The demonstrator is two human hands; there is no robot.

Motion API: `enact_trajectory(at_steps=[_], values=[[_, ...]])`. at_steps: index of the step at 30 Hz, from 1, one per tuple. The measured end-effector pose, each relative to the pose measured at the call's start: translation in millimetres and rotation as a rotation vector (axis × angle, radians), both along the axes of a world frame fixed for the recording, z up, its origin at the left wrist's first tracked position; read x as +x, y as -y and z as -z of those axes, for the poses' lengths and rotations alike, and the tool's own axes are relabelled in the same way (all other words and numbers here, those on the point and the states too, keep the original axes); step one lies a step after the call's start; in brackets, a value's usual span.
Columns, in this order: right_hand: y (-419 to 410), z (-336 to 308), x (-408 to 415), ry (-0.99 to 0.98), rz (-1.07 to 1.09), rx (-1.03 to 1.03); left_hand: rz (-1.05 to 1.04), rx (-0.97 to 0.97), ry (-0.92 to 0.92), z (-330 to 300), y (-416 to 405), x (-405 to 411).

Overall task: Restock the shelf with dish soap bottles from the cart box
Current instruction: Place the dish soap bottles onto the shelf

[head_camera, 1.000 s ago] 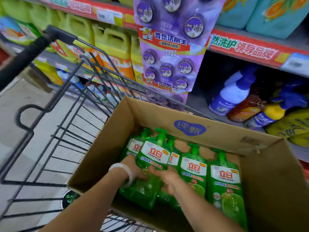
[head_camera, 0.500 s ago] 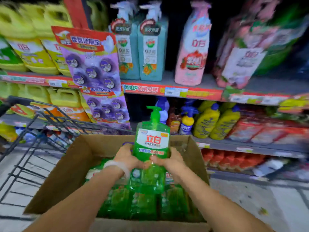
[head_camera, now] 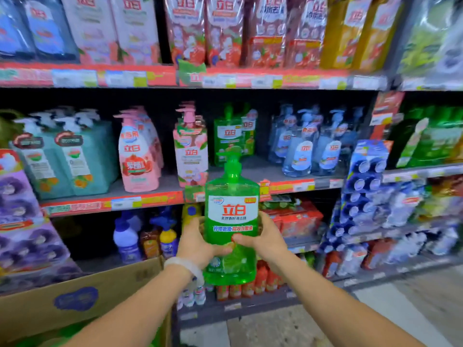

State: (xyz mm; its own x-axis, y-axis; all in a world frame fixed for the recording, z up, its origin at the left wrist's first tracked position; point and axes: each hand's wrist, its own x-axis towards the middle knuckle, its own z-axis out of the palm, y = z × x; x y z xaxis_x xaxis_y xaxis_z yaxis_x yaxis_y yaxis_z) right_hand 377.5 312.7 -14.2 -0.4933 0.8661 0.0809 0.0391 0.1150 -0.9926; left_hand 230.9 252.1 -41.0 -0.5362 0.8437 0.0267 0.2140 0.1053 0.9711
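Lifted clear of the box (head_camera: 75,291), bottle (head_camera: 231,221) faces the shelf (head_camera: 250,171) gap.

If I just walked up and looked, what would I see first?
First, the big see-through green dish soap bottle with a pump top, held upright in the middle by the left hand and right hand. Behind it, matching green bottles stand on the middle shelf. A brown cardboard box sits bottom left.
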Motion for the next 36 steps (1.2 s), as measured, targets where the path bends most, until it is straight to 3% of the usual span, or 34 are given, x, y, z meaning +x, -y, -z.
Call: enact_trajectory(at_steps=[9, 21, 36], values=[[-124.9, -8.9, 37.3, 0.028, 0.137, 0.128, 0.027, 0.134, -0.073, -14.6, -125.7, 38.6], [-352.8, -27.2, -47.1, 0.066, 0.191, 0.278, -0.042, 0.164, -0.229, -36.8, -351.3, -37.6], [-456.1, 13.3, -76.9, 0.121, 0.207, 0.293, -0.139, 0.034, -0.280, -7.0, -443.4, -46.6]])
